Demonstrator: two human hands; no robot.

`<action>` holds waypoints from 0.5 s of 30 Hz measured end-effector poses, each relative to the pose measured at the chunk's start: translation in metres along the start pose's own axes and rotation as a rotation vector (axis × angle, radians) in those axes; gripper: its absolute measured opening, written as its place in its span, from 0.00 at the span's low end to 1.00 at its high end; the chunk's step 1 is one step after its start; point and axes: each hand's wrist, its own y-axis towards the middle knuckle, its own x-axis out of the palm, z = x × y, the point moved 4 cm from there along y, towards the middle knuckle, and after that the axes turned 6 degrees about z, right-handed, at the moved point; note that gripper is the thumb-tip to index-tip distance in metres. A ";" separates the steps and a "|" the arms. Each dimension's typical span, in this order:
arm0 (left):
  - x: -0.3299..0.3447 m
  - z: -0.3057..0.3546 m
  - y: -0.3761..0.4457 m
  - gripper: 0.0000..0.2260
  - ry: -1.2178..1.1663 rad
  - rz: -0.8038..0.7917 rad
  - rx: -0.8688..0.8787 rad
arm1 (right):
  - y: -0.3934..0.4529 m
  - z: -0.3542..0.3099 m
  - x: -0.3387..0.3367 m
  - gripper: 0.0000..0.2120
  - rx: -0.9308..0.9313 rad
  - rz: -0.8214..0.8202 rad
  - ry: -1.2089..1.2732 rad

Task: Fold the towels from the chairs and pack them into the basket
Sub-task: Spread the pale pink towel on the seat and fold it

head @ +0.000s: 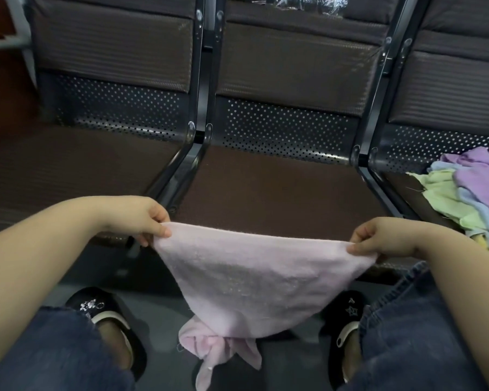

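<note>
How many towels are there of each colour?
Pink towel, held up by the left hand and the right hand: 1
Purple towel in the pile on the right chair: 1
Blue towel in the pile: 1
Green towel in the pile: 1
Total that shows: 4; the pile may hide more.

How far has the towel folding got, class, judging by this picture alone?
Done: nothing visible; no basket is in view. In hand: left hand and right hand each pinch a corner of the pink towel, stretched unfolded. Left: the heap of towels on the right chair.
</note>
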 end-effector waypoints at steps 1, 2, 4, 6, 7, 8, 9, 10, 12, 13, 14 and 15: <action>0.000 -0.001 0.001 0.05 -0.054 -0.014 -0.017 | -0.001 0.003 0.001 0.08 0.029 -0.022 0.066; 0.000 -0.003 0.003 0.05 -0.077 -0.013 -0.028 | -0.002 0.005 0.002 0.08 0.051 -0.037 0.101; -0.002 -0.003 0.005 0.05 -0.060 0.030 -0.035 | -0.001 0.008 0.001 0.08 0.063 -0.016 0.093; -0.004 0.000 0.008 0.05 0.000 0.124 -0.040 | 0.002 0.009 -0.003 0.06 0.041 0.068 0.015; -0.005 0.001 0.009 0.05 0.033 0.177 -0.048 | 0.004 0.009 -0.007 0.05 0.031 0.123 -0.028; -0.005 0.003 0.010 0.06 0.068 0.224 -0.060 | 0.006 0.009 -0.010 0.04 0.030 0.173 -0.067; -0.005 0.006 0.010 0.08 0.118 0.259 -0.079 | 0.008 0.007 -0.013 0.04 0.034 0.221 -0.107; -0.004 0.009 0.011 0.11 0.177 0.290 -0.104 | 0.010 0.006 -0.015 0.05 0.040 0.272 -0.160; -0.002 0.015 0.014 0.15 0.248 0.349 -0.150 | 0.013 0.002 -0.019 0.09 0.062 0.368 -0.279; 0.000 0.019 0.015 0.16 0.229 0.383 -0.173 | 0.015 0.000 -0.019 0.11 0.078 0.402 -0.289; 0.003 0.022 0.017 0.16 0.142 0.418 -0.205 | 0.018 0.000 -0.018 0.12 0.100 0.416 -0.228; 0.006 0.023 0.020 0.14 -0.007 0.442 -0.241 | 0.021 0.000 -0.016 0.11 0.133 0.410 -0.091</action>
